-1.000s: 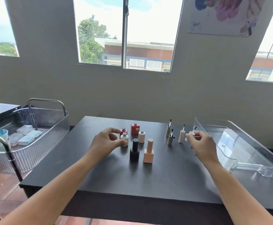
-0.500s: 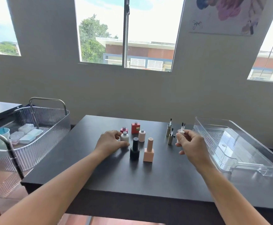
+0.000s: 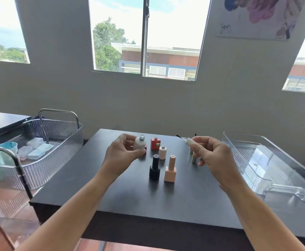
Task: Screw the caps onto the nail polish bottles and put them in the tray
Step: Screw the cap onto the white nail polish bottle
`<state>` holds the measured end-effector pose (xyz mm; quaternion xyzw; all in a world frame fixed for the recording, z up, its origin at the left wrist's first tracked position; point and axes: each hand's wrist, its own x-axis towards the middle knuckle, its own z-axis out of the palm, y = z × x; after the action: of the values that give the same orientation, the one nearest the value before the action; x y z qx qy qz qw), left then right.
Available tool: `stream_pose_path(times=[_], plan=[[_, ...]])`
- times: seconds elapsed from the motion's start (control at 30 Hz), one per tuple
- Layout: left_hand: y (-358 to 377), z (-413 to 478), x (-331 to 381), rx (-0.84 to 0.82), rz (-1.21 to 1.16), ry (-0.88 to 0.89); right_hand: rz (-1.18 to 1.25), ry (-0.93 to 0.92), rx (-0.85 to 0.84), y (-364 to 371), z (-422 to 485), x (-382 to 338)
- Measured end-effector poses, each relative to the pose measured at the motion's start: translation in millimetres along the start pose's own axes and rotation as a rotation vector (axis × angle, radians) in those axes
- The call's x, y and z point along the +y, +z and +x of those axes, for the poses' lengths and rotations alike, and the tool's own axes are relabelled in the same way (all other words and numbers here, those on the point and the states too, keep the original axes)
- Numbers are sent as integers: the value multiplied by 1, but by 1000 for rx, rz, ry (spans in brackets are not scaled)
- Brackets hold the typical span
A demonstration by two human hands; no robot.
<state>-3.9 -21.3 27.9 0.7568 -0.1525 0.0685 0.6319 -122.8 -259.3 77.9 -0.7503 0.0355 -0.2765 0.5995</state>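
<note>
Clear tray (image 3: 278, 180) empty, at right on dark table (image 3: 130, 196) | left hand (image 3: 122, 156) clasps white open-necked bottle (image 3: 139, 144) | right hand (image 3: 215, 158) pinches white brush cap (image 3: 189, 142) — brush tip toward bottle | step: capping — next: seat brush, twist.

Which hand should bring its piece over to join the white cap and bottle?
Probably the right hand: it holds the white brush cap, free to tilt over the open neck of the white bottle, which the left hand steadies upright.
</note>
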Motion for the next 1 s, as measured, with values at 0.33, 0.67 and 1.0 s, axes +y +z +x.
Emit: stream_pose_path(times=[0.33,0.67,1.0], plan=[[5,-33,35,-84,-59,91,-40,-164,-78,17,-15,-24],[11,-39,41,-96,-62,78,-119,-155,-86,16,-17,-24],[16,-41,44,-101,-22,97,-216,-190,-112,18,-15,-19]])
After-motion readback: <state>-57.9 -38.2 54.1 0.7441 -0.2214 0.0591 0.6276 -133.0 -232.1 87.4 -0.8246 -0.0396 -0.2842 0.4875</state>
